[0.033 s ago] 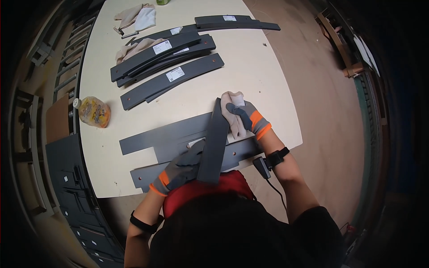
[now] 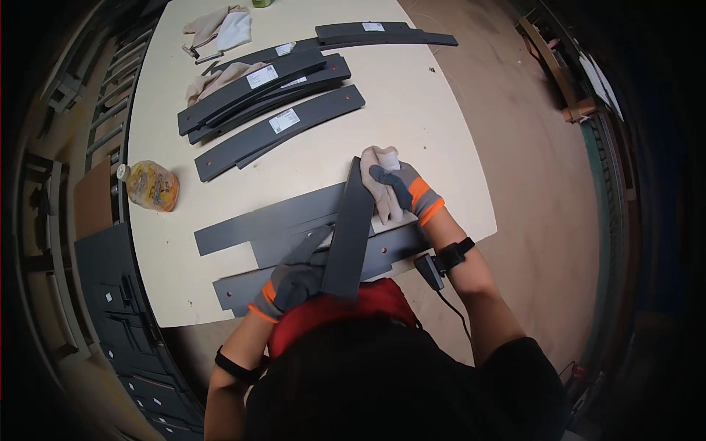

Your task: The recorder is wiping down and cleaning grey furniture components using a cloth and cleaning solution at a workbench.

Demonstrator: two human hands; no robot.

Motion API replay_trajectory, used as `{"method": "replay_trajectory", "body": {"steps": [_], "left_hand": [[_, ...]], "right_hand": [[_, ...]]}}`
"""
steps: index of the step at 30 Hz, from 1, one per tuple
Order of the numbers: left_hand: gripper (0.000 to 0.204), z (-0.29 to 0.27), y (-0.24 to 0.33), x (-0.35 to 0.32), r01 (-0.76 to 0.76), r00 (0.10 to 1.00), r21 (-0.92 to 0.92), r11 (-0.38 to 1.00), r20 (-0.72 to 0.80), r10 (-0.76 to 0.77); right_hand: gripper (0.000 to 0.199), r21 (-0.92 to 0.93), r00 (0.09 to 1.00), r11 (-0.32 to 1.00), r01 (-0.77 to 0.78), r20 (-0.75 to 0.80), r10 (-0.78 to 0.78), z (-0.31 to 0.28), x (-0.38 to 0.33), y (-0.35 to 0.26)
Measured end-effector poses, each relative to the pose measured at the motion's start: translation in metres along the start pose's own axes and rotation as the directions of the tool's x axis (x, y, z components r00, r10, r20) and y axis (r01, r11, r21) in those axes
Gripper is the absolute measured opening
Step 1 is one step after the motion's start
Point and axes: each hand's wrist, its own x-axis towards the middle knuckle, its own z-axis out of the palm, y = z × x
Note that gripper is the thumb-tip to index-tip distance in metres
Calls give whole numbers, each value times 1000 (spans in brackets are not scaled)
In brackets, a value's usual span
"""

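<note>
One dark strip (image 2: 350, 228) is gripped by the left hand (image 2: 294, 283) at 6 o'clock, while a cloth (image 2: 381, 180) is pressed on it by the closed right hand (image 2: 408, 192); wiping seems underway, with stacked strips (image 2: 265, 92) at 11 o'clock seemingly untouched.

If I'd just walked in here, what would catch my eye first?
Probably the gloved hands at the table's near edge: the left hand grips a long dark grey panel while the right hand presses a beige cloth against it. Behind them lie stacked dark strips, with a yellowish jar at the left.

Grey gloves with orange cuffs, black wristbands, black shirt.
</note>
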Motion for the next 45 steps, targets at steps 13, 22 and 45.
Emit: {"method": "replay_trajectory", "body": {"steps": [13,22,45], "left_hand": [[34,-5,-54,25,376,834,-195,906,-353,-423],[35,-7,-63,24,357,845,56,932,-445,-297],[35,-17,-95,19,303,827,-4,953,-495,-265]], "right_hand": [[32,-819,831,265,508,386,-400,70,-65,28],[25,-918,899,348,190,20,-437,71,31,11],[27,-789,907,530,312,81,-414,52,24,20]]}}
